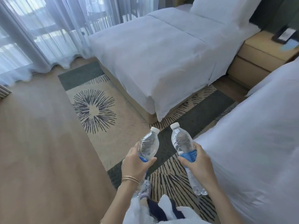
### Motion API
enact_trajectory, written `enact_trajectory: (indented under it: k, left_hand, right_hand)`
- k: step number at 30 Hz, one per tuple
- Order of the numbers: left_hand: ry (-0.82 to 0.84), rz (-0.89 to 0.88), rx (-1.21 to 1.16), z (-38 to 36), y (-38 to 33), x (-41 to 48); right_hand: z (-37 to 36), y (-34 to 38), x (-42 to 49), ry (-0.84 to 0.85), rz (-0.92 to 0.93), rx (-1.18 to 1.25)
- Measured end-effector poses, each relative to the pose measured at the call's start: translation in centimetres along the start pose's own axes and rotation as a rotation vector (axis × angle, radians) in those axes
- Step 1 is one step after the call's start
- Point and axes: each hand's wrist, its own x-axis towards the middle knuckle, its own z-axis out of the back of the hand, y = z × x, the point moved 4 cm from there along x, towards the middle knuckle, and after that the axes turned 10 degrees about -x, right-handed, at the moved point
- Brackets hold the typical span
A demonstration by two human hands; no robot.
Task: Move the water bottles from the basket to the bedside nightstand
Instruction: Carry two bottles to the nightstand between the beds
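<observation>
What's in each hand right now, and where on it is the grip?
The left hand grips one water bottle around its blue-labelled middle; the right hand grips a second bottle at its label too.

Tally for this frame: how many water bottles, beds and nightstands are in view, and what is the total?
Water bottles: 2, one held in the left hand, one in the right hand
Beds: 2
Nightstands: 1
Total: 5
</observation>
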Motion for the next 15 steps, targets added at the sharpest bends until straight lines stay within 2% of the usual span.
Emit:
enact_trajectory:
  k: [7,15]
  left_hand:
    - [0.098,-0.079,0.076,-0.2,-3.3,11.8]
    - [0.228,-0.112,0.096,-7.0,-7.2,22.7]
  right_hand:
    - [0.1,3.2,7.9,-0.072,-0.108,0.052]
    - [2.8,1.0,18.0,-0.152,-0.215,0.027]
